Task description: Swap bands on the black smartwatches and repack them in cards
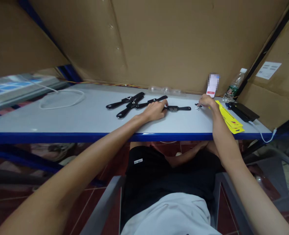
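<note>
My left hand [154, 111] at the slim, glossy black, two-handled tool [174, 108]
On the pale grey, blue-edged surface [95, 124], my fingers [163, 113] curl over its left end; I cannot tell whether they clamp. It should feel stiff, fairly heavy and slick, best taken by a handle. Farther right, my right hand [205, 100] reaches small dark and silver pieces [197, 108], likely light, best pinched by the edges; whether those fingers meet, I cannot tell.
</note>
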`<state>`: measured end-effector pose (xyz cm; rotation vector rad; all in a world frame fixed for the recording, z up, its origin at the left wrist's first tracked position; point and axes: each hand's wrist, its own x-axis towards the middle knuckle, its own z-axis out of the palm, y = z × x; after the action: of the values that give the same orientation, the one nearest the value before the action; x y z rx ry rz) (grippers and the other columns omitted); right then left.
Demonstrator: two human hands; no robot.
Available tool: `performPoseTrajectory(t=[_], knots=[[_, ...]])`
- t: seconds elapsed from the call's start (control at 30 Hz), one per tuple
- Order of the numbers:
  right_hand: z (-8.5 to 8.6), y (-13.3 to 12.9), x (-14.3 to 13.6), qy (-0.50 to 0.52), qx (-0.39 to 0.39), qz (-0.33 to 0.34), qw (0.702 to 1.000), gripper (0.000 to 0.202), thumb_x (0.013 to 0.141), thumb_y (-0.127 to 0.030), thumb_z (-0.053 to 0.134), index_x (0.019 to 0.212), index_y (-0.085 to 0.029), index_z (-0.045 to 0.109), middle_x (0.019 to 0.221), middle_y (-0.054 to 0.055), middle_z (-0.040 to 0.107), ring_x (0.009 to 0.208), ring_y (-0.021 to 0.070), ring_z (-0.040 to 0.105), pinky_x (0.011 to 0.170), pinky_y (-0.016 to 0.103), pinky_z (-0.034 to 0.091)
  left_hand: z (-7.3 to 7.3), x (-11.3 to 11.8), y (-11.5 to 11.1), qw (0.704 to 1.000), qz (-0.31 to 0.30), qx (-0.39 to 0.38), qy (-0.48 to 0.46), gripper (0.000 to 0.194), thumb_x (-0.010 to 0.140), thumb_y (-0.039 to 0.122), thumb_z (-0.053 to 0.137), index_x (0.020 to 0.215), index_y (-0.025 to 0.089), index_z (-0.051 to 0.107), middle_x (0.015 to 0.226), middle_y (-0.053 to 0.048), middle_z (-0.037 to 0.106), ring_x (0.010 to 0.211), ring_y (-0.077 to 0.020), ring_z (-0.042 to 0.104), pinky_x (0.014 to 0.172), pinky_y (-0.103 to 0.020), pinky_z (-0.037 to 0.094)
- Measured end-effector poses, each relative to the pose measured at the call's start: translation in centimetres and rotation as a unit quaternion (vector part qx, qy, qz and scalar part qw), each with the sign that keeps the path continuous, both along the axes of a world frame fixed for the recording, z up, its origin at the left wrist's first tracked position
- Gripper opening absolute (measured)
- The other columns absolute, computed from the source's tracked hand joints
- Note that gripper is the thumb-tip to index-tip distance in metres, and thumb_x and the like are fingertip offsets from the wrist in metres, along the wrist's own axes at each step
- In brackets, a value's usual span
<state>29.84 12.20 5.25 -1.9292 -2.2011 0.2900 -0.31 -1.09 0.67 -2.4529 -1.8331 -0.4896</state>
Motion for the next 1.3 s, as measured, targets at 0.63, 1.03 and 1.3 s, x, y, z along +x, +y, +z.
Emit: performPoseTrajectory(t=[0.63, 1.03, 1.3], knots=[[-0.3, -3.3, -7.0, 0.43, -0.112, 0.149, 0.883, 0.02, 0.077, -0.004, 0.072, 0.095, -0.013, 0.075, 0.073, 0.006, 0.069, 0.074, 0.0182, 0.064, 0.073, 0.031, 0.056, 0.1, 0.3, -0.2, 1.0, -0.001, 0.009, 0.011, 0.044, 0.093, 0.027, 0.05, 0.135, 0.018, 0.056, 0.108, -0.015, 0.074, 0.101, -0.0361, 0.068, 0.083, -0.044, 0.048], [-0.3, -4.5, -8.1, 0.484, -0.157, 0.146, 0.848, 0.016, 0.077, -0.004, 0.071, 0.09, -0.014, 0.072, 0.068, 0.004, 0.068, 0.062, 0.0144, 0.062, 0.067, 0.028, 0.052, -0.3, 0.1, 0.2, 1.0, -0.005, 0.013, 0.002, 0.043, 0.093, 0.028, 0.051, 0.135, 0.021, 0.056, 0.109, -0.014, 0.074, 0.101, -0.0343, 0.068, 0.083, -0.042, 0.048], [-0.9, -4.5, -9.0, 0.448, -0.122, 0.141, 0.874, 0.015, 0.069, -0.003, 0.075, 0.07, -0.015, 0.066, 0.062, 0.001, 0.066, 0.06, 0.0109, 0.059, 0.059, 0.023, 0.041, -0.2, 0.0, 0.2, 1.0, -0.007, 0.013, -0.005, 0.041, 0.092, 0.027, 0.052, 0.133, 0.021, 0.057, 0.108, -0.013, 0.075, 0.104, -0.034, 0.069, 0.084, -0.042, 0.049]])
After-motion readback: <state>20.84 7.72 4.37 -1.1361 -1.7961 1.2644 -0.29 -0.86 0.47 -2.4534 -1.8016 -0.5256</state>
